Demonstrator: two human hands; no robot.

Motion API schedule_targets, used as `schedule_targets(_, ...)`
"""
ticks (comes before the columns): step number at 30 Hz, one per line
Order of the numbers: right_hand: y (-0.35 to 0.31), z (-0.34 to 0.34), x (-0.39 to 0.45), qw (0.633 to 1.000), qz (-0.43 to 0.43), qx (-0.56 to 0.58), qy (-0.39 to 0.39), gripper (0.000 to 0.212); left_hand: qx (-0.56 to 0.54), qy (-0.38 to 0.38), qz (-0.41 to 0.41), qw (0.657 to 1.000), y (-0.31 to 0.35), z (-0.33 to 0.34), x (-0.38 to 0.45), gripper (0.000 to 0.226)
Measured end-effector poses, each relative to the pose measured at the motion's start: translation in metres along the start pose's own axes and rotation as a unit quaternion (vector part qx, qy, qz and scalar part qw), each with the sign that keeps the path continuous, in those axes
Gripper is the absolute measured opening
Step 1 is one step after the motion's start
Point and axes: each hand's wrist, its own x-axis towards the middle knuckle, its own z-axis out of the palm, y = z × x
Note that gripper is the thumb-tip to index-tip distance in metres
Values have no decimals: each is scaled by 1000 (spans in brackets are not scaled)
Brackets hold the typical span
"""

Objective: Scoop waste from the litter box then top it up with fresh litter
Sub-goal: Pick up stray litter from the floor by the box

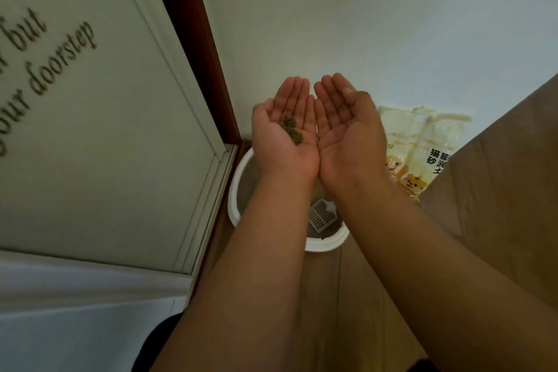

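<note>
Wood-grain flooring (341,287) runs in brown planks below, and a plain pale wall (362,15) closes the corner behind. Nearest the camera, two bare forearms reach forward side by side. Beneath them sits the litter box (234,190) — a round tub with a thick, smooth white rim, its bed of fine grey-brown litter (249,178) looking matte and sandy. On that litter, between the forearms, lies a pale plastic scoop (321,216) with a rectangular slotted head, its ribs parallel.

Above the box the hands are held palm up, their inner edges touching to form a shallow bowl. The left hand (287,133) has its fingers straight and pressed together, not closed on anything; in its palm rests the waste (291,129), two small lumpy clumps, dark olive-brown and rough-grained. The right hand (347,130) is likewise flat and cupped, fingers together, thumb lying along its outer side, with a bare palm.

Just beyond the box on the right, a glossy cream litter bag (419,145) leans at the wall, crinkled at the top, printed with cartoon cats and dark characters. A brown, smooth-surfaced panel cuts in front of its right side. To the left stands a grey-white door (90,130) with raised moulding and blurred dark script lettering, edged by a reddish-brown wooden frame (193,33).
</note>
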Motion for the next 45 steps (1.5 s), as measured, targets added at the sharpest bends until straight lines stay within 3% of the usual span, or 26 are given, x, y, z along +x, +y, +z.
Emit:
schedule_targets(12, -210, 257, -119, 999, -23, 11, 21, 34, 24, -7, -18, 1000, 67, 302, -165, 49)
schedule_targets(19, -317, 336, -197, 999, -28, 42, -3, 32, 34, -34, -27, 999, 70, 420, -257, 46)
schedule_targets(33, -471, 298, -283, 993, -104, 60, 10, 34, 63, -82, -84, 991, -42, 494, -378, 42)
schedule_targets(40, -552, 259, -295, 965, -235, 89, 71, 33, 115, -130, -200, 964, -131, 531, -404, 43)
schedule_targets(45, -593, 229, -317, 923, -331, 131, 145, 32, 163, -169, -314, 920, -188, 543, -425, 42)
